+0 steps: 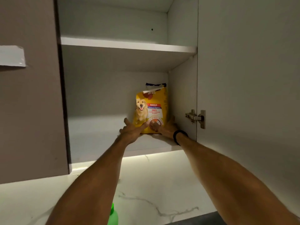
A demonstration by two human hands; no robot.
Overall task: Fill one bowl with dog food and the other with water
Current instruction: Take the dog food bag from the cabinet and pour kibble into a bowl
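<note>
One glossy yellow dog food bag (151, 109), top folded over, stands upright at the right rear corner of the lower shelf (97, 140). The left hand (131, 131), fingers straight and spread, touches its front; the right hand (168, 128) clasps its right edge.

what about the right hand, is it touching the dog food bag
Touching. Head view: right hand wraps the dog food bag, thumb on its lower front.

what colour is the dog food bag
The bag is mainly yellow, blue at the top; head view.
</note>
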